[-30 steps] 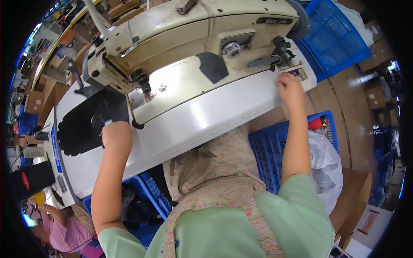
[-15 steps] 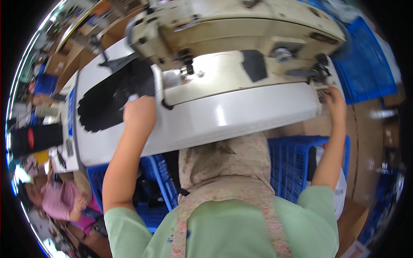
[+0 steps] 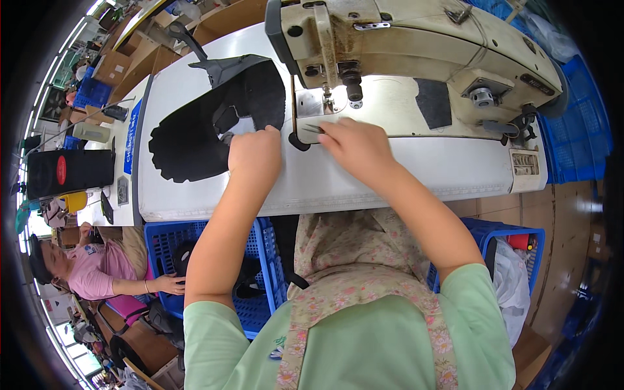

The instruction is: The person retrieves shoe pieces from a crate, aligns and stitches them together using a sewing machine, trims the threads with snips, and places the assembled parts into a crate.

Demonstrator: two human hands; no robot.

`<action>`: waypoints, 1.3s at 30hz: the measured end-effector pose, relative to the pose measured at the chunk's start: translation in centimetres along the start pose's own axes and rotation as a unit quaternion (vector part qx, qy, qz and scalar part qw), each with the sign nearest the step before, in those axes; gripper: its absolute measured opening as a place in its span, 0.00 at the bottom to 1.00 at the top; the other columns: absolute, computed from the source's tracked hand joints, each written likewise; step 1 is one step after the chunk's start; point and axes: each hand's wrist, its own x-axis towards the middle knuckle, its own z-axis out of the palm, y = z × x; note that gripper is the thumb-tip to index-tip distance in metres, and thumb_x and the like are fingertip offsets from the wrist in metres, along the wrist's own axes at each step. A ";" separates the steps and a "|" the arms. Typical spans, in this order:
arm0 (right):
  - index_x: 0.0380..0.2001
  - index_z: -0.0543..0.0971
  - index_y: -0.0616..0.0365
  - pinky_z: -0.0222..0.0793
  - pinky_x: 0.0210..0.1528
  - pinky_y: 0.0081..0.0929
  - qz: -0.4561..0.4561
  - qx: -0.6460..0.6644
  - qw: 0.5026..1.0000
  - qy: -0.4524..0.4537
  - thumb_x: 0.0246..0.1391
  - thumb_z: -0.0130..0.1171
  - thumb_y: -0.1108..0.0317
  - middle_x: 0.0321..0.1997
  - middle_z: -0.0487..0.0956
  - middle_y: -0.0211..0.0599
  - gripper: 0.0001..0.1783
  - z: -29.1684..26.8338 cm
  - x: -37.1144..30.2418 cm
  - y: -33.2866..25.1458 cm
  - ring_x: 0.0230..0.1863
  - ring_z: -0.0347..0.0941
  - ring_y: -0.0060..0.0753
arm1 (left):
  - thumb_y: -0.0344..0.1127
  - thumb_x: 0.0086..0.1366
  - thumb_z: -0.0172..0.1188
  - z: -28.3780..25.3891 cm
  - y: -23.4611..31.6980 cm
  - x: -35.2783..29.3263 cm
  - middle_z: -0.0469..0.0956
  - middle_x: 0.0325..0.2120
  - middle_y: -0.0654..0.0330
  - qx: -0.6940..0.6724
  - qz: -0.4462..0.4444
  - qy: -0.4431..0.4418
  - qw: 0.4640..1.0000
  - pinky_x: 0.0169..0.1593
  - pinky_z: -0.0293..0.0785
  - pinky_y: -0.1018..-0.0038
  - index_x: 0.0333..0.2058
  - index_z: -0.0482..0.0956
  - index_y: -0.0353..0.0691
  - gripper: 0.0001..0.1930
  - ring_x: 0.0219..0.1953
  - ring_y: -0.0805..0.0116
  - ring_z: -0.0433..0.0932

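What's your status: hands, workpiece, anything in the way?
Left hand curled at edge of black fabric piece. Right hand gripping pointed metal tool. Piece on white table, partly hidden by left hand.

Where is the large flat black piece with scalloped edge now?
In the head view, the black piece lies on the white tabletop, left of the cream sewing machine, with the left hand at its lower-right edge.

A pale-lettered dark nameplate (image 3: 538, 83) is on the sewing machine (image 3: 416, 49), a white-lettered blue strip (image 3: 132, 138) on the neighbouring bench (image 3: 128, 211), a red oval label (image 3: 62, 170) on a black casing (image 3: 92, 172), ruler marks (image 3: 455, 192) edging the near bench (image 3: 448, 159)
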 end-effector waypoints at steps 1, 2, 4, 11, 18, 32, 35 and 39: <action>0.41 0.80 0.53 0.72 0.36 0.32 -0.030 -0.057 0.997 0.033 0.53 0.60 0.66 0.31 0.77 0.36 0.12 1.0 1.0 -0.2 0.33 0.77 0.37 | 0.30 0.55 0.55 0.0 0.0 0.0 0.80 0.22 0.55 -0.012 -0.001 0.004 1.000 0.32 0.74 0.63 0.34 0.76 0.38 0.08 0.26 0.57 0.81; 0.41 0.81 0.52 0.72 0.36 0.33 -0.060 -0.113 0.990 0.065 0.50 0.61 0.66 0.30 0.77 0.38 0.13 1.7 1.8 -0.3 0.33 0.77 0.40 | 0.30 0.55 0.55 -0.1 0.0 0.1 0.80 0.22 0.55 -0.025 -0.001 0.008 1.000 0.32 0.74 0.63 0.36 0.77 0.37 0.09 0.26 0.57 0.81; 0.40 0.81 0.51 0.72 0.36 0.35 -0.064 -0.125 0.988 0.068 0.47 0.62 0.68 0.29 0.76 0.37 0.14 2.8 2.9 -0.6 0.33 0.77 0.39 | 0.30 0.56 0.55 -0.3 0.0 -0.1 0.81 0.22 0.55 -0.026 -0.008 0.007 1.000 0.32 0.74 0.63 0.38 0.77 0.36 0.11 0.27 0.57 0.82; 0.36 0.82 0.52 0.72 0.32 0.38 -0.088 -0.186 0.978 0.035 0.45 0.59 0.70 0.27 0.76 0.37 0.12 4.5 5.1 -0.6 0.31 0.77 0.40 | 0.30 0.58 0.53 -0.2 0.1 0.4 0.81 0.23 0.54 -0.023 -0.010 -0.027 0.999 0.33 0.75 0.62 0.44 0.77 0.34 0.15 0.27 0.56 0.82; 0.36 0.83 0.49 0.72 0.34 0.38 -0.074 -0.065 0.995 0.027 0.47 0.61 0.66 0.29 0.78 0.35 0.11 1.6 1.9 -1.9 0.32 0.77 0.41 | 0.29 0.56 0.53 -1.8 -1.9 -2.7 0.81 0.24 0.54 -0.040 -0.003 -0.012 0.999 0.33 0.74 0.61 0.49 0.78 0.40 0.20 0.27 0.56 0.81; 0.42 0.83 0.45 0.67 0.25 0.26 -0.213 -0.022 0.965 0.153 0.43 0.66 0.69 0.24 0.74 0.24 0.18 -3.6 1.1 -5.4 0.24 0.71 0.28 | 0.24 0.54 0.55 -4.2 -5.7 -11.0 0.83 0.41 0.62 -0.145 0.122 -0.016 0.982 0.42 0.70 0.67 0.52 0.78 0.49 0.25 0.38 0.61 0.78; 0.40 0.83 0.43 0.67 0.24 0.27 -0.243 -0.061 0.953 0.170 0.42 0.66 0.69 0.22 0.72 0.23 0.18 -3.1 1.3 -5.8 0.24 0.71 0.27 | 0.25 0.54 0.55 -4.1 -5.8 -11.0 0.83 0.41 0.62 -0.145 0.118 -0.015 0.982 0.42 0.70 0.67 0.52 0.78 0.49 0.25 0.37 0.61 0.78; 0.39 0.83 0.44 0.66 0.23 0.26 -0.264 -0.087 0.941 0.193 0.42 0.64 0.70 0.22 0.71 0.24 0.17 -2.8 1.4 -6.2 0.23 0.70 0.27 | 0.25 0.54 0.55 -4.0 -5.7 -11.1 0.83 0.40 0.62 -0.145 0.119 -0.014 0.982 0.41 0.70 0.67 0.51 0.78 0.49 0.24 0.37 0.62 0.78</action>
